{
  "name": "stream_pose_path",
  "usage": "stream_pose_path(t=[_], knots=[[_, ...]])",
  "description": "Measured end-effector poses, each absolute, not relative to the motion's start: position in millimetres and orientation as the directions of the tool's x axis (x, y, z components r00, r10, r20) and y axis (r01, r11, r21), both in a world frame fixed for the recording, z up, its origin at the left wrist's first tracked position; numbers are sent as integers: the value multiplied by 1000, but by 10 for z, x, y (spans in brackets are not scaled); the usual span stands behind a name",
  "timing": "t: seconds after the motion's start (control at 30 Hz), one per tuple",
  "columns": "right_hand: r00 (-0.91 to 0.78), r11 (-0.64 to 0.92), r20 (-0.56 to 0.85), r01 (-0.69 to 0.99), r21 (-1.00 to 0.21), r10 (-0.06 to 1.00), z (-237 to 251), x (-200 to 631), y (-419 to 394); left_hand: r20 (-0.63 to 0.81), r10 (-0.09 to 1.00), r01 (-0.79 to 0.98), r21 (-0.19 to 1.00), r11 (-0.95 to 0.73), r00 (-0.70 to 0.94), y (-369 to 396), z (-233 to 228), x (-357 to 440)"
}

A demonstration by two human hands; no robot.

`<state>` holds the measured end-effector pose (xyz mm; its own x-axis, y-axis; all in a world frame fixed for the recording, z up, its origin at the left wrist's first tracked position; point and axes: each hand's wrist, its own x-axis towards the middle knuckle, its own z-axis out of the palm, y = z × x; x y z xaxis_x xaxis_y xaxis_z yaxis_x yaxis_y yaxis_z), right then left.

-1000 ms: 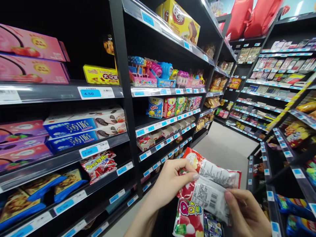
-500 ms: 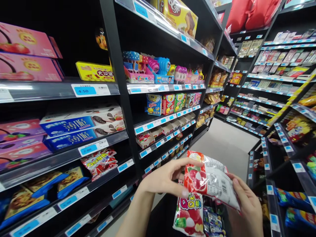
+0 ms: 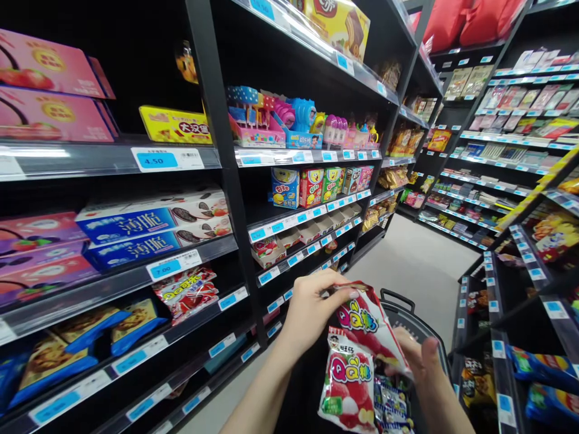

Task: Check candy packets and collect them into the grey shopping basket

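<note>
Holding two candy bags point(image 3: 362, 325) (both hands point(image 3: 310, 310)).

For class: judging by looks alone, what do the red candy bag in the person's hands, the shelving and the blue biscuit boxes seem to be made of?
Red candy bag, held by the left hand and right hand: probably glossy plastic film; it creases and glints.
Shelving: likely black-painted metal, thin and rigid.
Blue biscuit boxes: apparently printed cardboard, with sharp folded edges.

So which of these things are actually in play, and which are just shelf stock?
In play:
left hand
right hand
red QQ candy bag held in both
second red QQ bag
black shopping basket

Just there:
blue biscuit boxes
yellow flat box
</note>
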<state>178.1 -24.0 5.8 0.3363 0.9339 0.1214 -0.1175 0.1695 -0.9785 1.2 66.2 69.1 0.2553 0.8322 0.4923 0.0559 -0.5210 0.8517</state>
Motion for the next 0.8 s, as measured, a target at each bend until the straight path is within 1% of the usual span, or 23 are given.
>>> stream_pose_path(t=[0.13, 0.27, 0.33, 0.4, 0.53, 0.6, 0.7, 0.73, 0.8], knots=[[269, 172, 130, -139, -975, 954, 146, 1717, -233, 387, 867, 171, 875, -453, 314, 655, 681, 6], [112, -9, 0, 84, -996, 994, 230, 1644, -225, 294, 853, 274, 858, -434, 431, 658, 678, 11], [36, -35, -31, 122, -992, 999, 226, 1639, -198, 276, 847, 310, 842, -441, 455, 674, 683, 11], [-32, -31, -34, 106, -994, 999, 203, 1656, -170, 275, 847, 362, 812, -458, 455, 704, 684, 10], [-53, 1, -5, 120, -993, 999, 150, 1698, -145, 280, 843, 454, 742, -494, 458, 769, 663, 11], [-82, -30, -34, 47, -998, 996, 127, 1704, -133, 258, 847, 426, 774, -469, 464, 779, 649, 21], [-122, -86, -74, -97, -992, 990, 97, 1690, -97, 224, 851, 334, 849, -411, 476, 753, 637, 69], [-104, -91, -79, -115, -989, 991, 88, 1685, -84, 223, 853, 316, 860, -400, 472, 741, 634, 94], [-26, -85, -83, -90, -992, 996, 70, 1683, -69, 240, 867, 296, 872, -391, 438, 731, 626, 148]])
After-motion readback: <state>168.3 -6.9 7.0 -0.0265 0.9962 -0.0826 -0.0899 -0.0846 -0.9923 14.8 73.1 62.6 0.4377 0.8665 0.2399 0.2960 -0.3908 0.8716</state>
